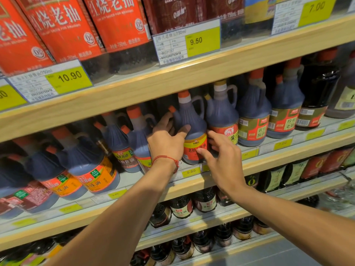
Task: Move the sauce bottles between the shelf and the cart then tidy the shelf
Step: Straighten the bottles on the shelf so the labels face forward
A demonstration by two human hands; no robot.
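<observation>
On a wood-edged supermarket shelf (272,163), left hand (165,144) grips a sauce bottle (191,117); right hand (223,162) spread beside it.

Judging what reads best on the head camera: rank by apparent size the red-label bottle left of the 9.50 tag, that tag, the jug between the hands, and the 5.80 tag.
1. Red-label bottle, though cropped at the top.
2. 9.50 tag and jug: too alike to rank.
3. 5.80 tag, clearly smallest.
</observation>
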